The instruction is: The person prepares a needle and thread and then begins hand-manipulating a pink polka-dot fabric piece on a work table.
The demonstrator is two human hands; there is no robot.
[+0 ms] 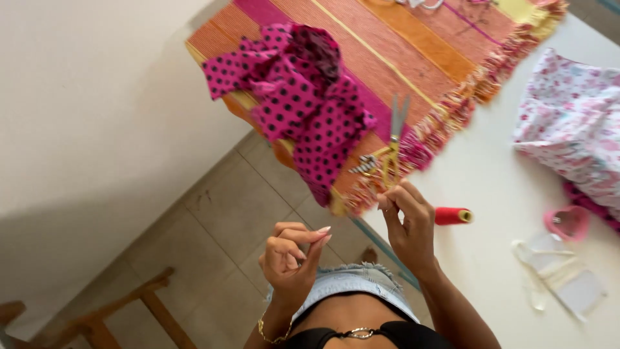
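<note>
Fingers of the left hand (290,258) are curled in, with thumb and forefinger pinched together at the tips; whether anything is held between them cannot be told. The right hand (408,227) is raised beside the table edge, its fingertips likewise pressed together in a pinch, and what they grip is too fine to be made out. A red thread spool (453,216) is seen lying on its side on the white table (491,174), just beside the right hand. Above that hand, gold-handled scissors (392,143) are laid on a striped orange and pink fringed cloth (413,52), whose fringe hangs close to the fingertips. A heap of pink fabric with black dots (303,103) is piled on the cloth's left part. Floral fabric (571,126), a small pink container (568,223) and a clear packet of pale cord (558,274) are set farther right, well apart from both hands.
</note>
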